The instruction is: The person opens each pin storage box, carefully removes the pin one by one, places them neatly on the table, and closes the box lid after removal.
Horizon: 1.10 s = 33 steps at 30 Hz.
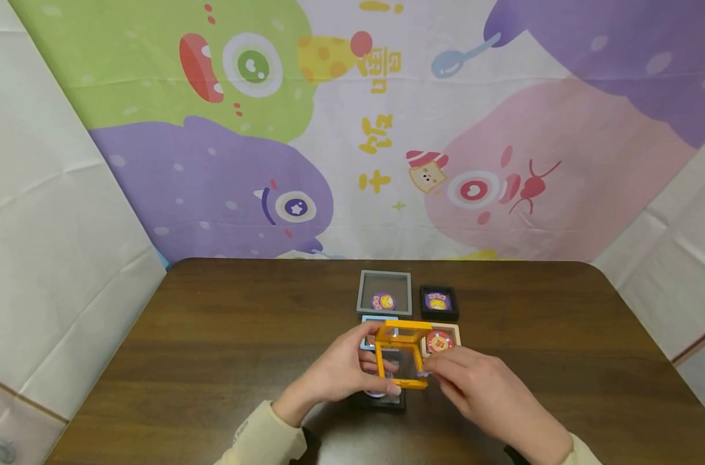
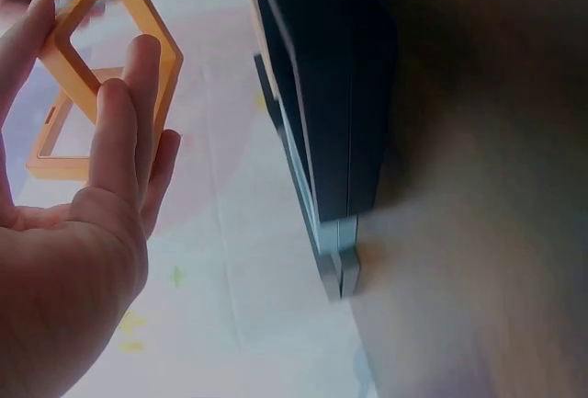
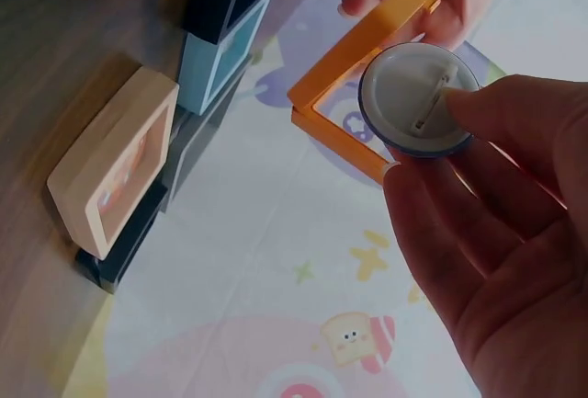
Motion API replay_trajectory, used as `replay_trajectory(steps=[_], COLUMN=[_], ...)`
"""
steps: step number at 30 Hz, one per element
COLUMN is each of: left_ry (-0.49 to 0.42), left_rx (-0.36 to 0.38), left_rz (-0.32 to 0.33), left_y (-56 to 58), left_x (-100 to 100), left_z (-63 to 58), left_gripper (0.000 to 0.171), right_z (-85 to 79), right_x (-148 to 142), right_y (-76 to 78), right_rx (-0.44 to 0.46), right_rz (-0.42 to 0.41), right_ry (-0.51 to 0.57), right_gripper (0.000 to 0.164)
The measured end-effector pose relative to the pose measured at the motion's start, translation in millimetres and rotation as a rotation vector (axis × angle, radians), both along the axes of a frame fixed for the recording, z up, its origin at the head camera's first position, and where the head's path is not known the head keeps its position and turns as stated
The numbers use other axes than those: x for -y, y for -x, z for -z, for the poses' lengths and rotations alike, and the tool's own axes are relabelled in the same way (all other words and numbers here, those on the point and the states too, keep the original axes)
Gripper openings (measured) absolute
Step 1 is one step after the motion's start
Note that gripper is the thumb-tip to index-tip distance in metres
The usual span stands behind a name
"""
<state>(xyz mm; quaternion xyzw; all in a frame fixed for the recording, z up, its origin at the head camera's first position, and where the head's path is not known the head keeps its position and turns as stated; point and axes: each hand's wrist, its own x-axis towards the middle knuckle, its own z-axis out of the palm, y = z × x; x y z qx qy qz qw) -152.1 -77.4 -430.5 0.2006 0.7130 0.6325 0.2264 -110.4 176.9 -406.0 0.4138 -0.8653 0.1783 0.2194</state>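
Observation:
My left hand [image 1: 335,368] holds an orange hinged display frame [image 1: 411,383], its two halves swung apart with clear film in them. In the left wrist view, fingers lie along the back of this orange frame [image 2: 165,67]. My right hand [image 1: 486,391] pinches a round pin badge [image 3: 390,95] between thumb and fingers, close beside the frame. The right wrist view shows the badge's silvery back with its pin; only a purple sliver of the badge [image 1: 424,374] appears in the head view. Its front picture is hidden there.
Behind the hands lie a grey frame [image 1: 409,294] and a small black frame [image 1: 455,310], each with a badge. A light blue frame [image 1: 372,318], a beige frame [image 1: 458,334] and a black frame [image 1: 387,407] sit nearer on the brown table [image 1: 242,323]. A cartoon cloth hangs behind.

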Motion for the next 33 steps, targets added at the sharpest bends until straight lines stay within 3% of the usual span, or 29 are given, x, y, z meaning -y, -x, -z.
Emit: replay_trajectory(steps=[3, 6, 11, 16, 20, 26, 33], left_ry=[0.003, 0.016, 0.032, 0.02, 0.011, 0.025, 0.032], left_rx=[-0.02, -0.052, -0.059, -0.047, -0.049, -0.046, -0.046], left_rz=[-0.028, -0.06, -0.086, -0.073, -0.063, -0.05, -0.025], left_y=[5.2, 8.4, 9.7, 9.0, 8.5, 7.2, 8.6], left_x=[6.0, 11.8, 16.6, 16.1, 15.3, 14.7, 13.6], left_z=[-1.5, -3.7, -8.0, -7.8, -5.7, -6.8, -4.0], left_gripper=[0.084, 0.082, 0.084, 0.083, 0.085, 0.082, 0.078], right_z=[0.3, 1.4, 7.6, 15.9, 22.5, 31.6, 37.6], right_x=[-1.1, 0.3, 7.0, 16.3, 22.8, 32.5, 37.5], right_y=[0.4, 0.4, -1.9, -6.6, -10.5, -14.6, -17.3], right_rx=[-0.022, -0.023, 0.006, 0.108, 0.137, 0.21, 0.172], right_rz=[0.0, -0.006, -0.057, -0.139, -0.178, -0.221, -0.22], right_ry=[0.005, 0.015, -0.028, -0.076, -0.097, -0.227, -0.29], right_gripper=[0.009, 0.031, 0.029, 0.024, 0.023, 0.012, 0.01])
